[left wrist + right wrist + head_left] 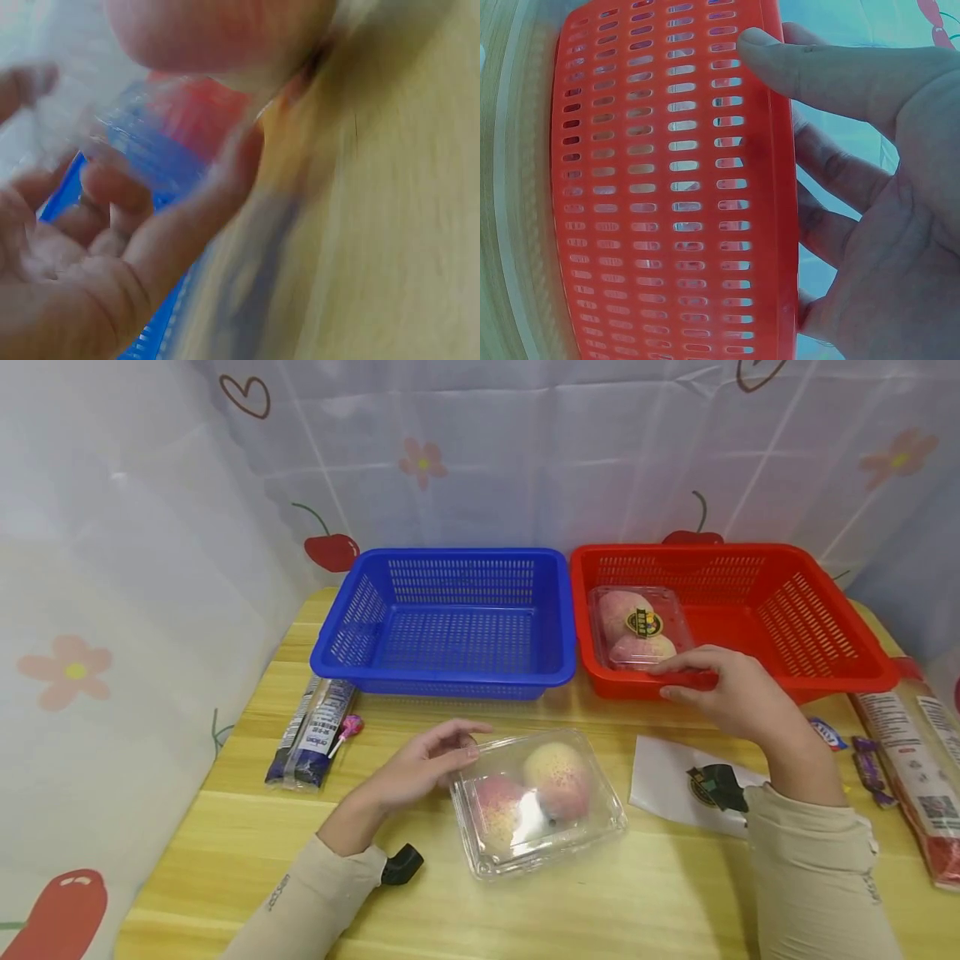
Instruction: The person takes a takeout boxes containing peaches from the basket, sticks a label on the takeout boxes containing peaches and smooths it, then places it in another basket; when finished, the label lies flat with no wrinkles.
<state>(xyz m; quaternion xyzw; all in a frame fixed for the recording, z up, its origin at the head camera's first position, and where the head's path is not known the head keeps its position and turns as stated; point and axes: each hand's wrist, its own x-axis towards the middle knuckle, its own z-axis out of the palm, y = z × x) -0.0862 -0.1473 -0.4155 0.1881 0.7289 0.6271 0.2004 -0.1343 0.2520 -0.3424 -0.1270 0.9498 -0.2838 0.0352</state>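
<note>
I fear the peach box (537, 806) could tip, the left hand (422, 765) pinching only its left edge (the right hand (738, 693) pinches the near rim of the red basket (825, 683)).

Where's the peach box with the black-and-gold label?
Head view: the labelled box sits inside the red basket, at its left end near the blue basket; the right hand grips the near rim beside it.

Perhaps home: cherry-print curtain (510, 485), wooden table (600, 914)
</note>
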